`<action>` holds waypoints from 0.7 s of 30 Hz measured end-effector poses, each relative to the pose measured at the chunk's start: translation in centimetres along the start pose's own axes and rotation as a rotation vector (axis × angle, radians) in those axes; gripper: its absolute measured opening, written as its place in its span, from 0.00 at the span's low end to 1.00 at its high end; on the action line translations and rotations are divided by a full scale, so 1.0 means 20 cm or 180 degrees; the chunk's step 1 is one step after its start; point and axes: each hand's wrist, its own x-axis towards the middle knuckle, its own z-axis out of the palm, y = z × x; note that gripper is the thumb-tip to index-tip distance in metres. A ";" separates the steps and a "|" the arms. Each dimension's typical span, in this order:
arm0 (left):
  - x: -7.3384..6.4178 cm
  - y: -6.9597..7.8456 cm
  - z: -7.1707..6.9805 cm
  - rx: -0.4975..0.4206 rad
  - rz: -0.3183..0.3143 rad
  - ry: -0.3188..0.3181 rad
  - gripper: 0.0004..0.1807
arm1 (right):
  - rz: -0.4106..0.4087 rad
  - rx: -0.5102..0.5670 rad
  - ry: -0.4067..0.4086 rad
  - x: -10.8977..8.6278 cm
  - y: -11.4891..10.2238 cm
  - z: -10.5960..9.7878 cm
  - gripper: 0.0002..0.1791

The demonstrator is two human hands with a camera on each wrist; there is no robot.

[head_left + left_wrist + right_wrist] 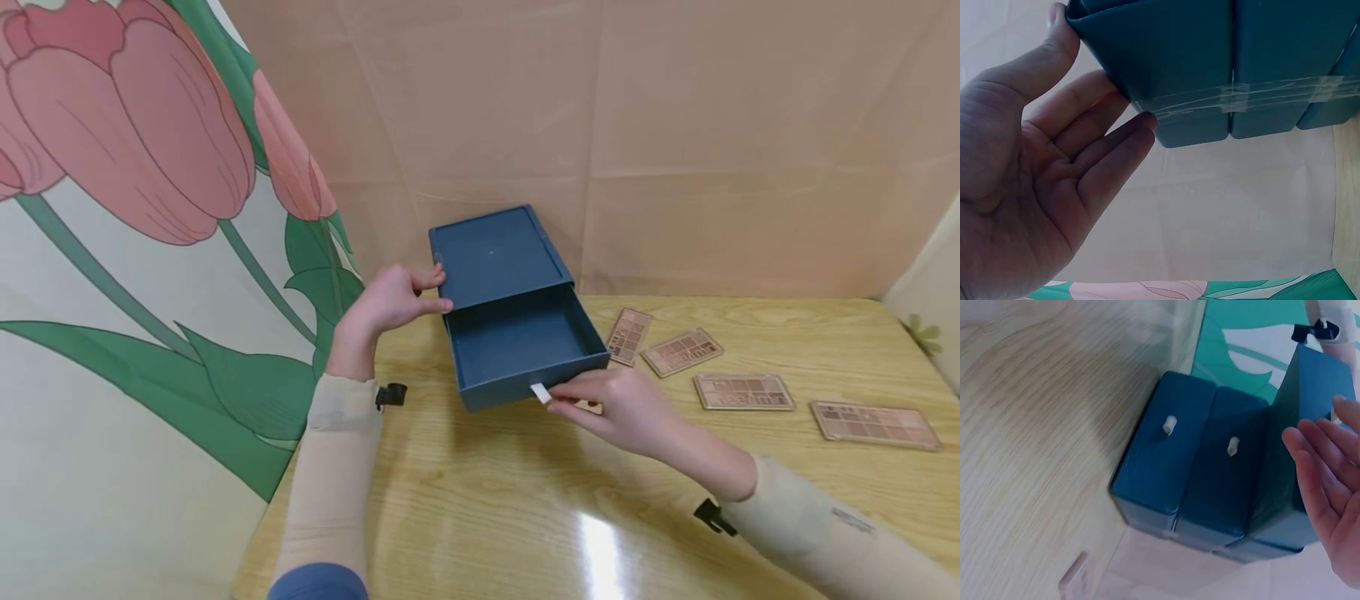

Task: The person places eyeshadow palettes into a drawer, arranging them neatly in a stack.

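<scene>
A dark blue drawer unit (498, 258) stands against the back wall, its top drawer (525, 333) pulled out and nothing visible inside. My left hand (390, 302) touches the unit's upper left side, thumb at the front edge and fingers spread along the top edge. In the left wrist view, clear tape (1235, 97) runs across the unit's stacked sections. At the drawer's front, my right hand (618, 408) pinches a white pull tab (540, 392) between thumb and fingertips. Below, two closed drawers (1210, 481) show white pulls (1233, 446) in the right wrist view.
Several flat makeup palettes lie right of the unit, from a near one (628, 335) to one at the far right (873, 423). A wooden table (480, 508) meets a beige backdrop (675, 150) behind and a tulip-print sheet (135, 375) on the left.
</scene>
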 end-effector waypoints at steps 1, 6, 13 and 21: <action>0.00 0.00 0.00 0.0004 0.0006 0.0002 0.32 | 0.0026 0.0025 -0.0042 -0.01 0.01 -0.01 0.07; 0.00 -0.01 0.00 0.0035 0.0048 0.0006 0.33 | 0.0197 0.0139 -0.0435 -0.08 0.08 -0.08 0.08; 0.00 0.00 -0.01 -0.0001 -0.0004 -0.0015 0.34 | 0.0684 0.0346 -0.1106 -0.24 0.29 -0.23 0.14; -0.01 0.00 0.00 -0.0020 0.0019 0.0022 0.34 | 0.1610 0.0199 -0.1350 -0.54 0.62 -0.43 0.27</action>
